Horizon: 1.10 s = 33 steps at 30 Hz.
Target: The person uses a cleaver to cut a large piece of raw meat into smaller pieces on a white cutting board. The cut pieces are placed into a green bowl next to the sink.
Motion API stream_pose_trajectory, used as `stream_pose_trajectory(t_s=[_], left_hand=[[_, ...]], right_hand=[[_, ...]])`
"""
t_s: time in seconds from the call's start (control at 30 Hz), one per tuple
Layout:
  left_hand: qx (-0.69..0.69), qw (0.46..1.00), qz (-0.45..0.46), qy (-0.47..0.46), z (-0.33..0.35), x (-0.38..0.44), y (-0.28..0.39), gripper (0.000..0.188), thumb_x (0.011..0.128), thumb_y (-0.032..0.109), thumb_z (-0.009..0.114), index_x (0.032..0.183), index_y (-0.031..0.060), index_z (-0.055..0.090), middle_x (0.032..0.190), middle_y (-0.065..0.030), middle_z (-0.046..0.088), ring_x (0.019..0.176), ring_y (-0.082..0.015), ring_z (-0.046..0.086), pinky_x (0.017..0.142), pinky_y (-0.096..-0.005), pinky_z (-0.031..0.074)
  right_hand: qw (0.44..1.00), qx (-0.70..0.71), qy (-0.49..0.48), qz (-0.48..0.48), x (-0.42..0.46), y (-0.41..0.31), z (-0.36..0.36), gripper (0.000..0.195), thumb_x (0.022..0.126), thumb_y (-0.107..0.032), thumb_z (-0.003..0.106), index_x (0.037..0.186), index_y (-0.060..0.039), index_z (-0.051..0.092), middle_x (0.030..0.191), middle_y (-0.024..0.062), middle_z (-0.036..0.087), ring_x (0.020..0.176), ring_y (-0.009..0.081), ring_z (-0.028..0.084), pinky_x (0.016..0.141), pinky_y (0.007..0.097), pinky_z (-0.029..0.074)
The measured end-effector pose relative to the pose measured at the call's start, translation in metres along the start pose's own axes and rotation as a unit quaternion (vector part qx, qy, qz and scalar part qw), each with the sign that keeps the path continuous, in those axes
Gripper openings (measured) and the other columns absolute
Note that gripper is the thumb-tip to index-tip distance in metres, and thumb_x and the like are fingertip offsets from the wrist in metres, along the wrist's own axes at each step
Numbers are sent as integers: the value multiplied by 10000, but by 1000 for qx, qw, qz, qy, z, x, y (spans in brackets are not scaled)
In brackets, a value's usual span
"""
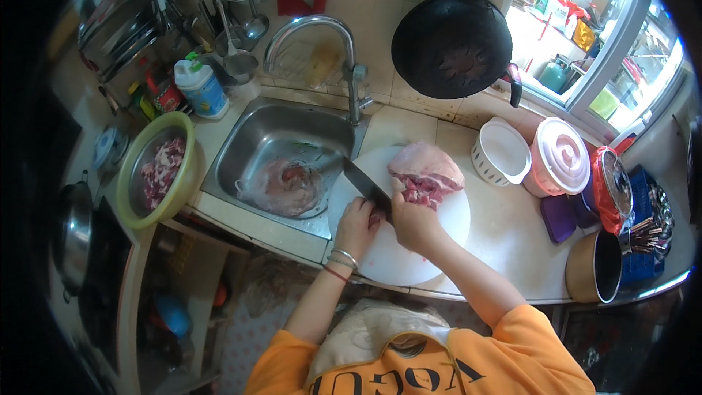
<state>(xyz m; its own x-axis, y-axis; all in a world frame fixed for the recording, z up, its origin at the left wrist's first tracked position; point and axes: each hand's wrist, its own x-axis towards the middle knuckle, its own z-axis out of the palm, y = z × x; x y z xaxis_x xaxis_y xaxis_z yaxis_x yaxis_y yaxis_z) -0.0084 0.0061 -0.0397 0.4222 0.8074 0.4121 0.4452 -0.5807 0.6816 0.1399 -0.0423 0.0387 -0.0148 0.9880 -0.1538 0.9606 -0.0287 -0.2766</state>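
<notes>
My right hand (415, 220) grips a kitchen cleaver (366, 185), its dark blade slanting up and left over a round white cutting board (378, 263). My left hand (355, 229) rests on the board just left of the blade, fingers curled on a small piece of red meat (376, 216), mostly hidden by the fingers. Beyond my right hand, a large piece of raw meat (425, 160) with a pale fatty top lies on the board. Several red cut pieces (419, 193) sit against its near side, partly covered by my right hand.
Left of the board is a steel sink (241, 137) with a plastic bag (279, 189) in it, under a curved faucet (351, 60). A yellow-green basin (129, 197) of cut meat stands further left. Containers (559, 159) and a pot (584, 266) line the right. A wok (452, 46) hangs behind.
</notes>
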Motion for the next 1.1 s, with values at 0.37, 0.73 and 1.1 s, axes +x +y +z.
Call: stream_pose_trajectory(t_s=[0.37, 0.73, 1.1], left_hand=[[-38, 998, -22, -55, 0, -16, 2, 136, 752, -4, 668, 860, 18, 588, 861, -166, 549, 756, -348, 584, 671, -427, 498], [-230, 969, -41, -84, -6, 23, -12, 136, 793, -40, 691, 916, -1, 649, 1115, -148, 564, 981, -261, 631, 850, -314, 524], [-59, 996, 22, 67, -25, -13, -5, 305, 774, -41, 669, 1067, 42, 660, 1055, -130, 586, 963, -320, 610, 848, -376, 513]], right_hand=[[999, 23, -36, -19, 57, -21, -8, 347, 788, -48, 621, 1068, 53, 443, 928, 261, 653, 863, 413, 670, 709, 475, 543], [990, 83, 38, 110, 0, 37, -18, 402, 806, -77, 585, 1149, 37, 409, 866, 254, 657, 799, 422, 664, 697, 509, 526], [994, 71, 78, -27, -31, 21, 11, 384, 829, -77, 554, 1168, 16, 400, 989, 266, 583, 780, 445, 631, 688, 519, 517]])
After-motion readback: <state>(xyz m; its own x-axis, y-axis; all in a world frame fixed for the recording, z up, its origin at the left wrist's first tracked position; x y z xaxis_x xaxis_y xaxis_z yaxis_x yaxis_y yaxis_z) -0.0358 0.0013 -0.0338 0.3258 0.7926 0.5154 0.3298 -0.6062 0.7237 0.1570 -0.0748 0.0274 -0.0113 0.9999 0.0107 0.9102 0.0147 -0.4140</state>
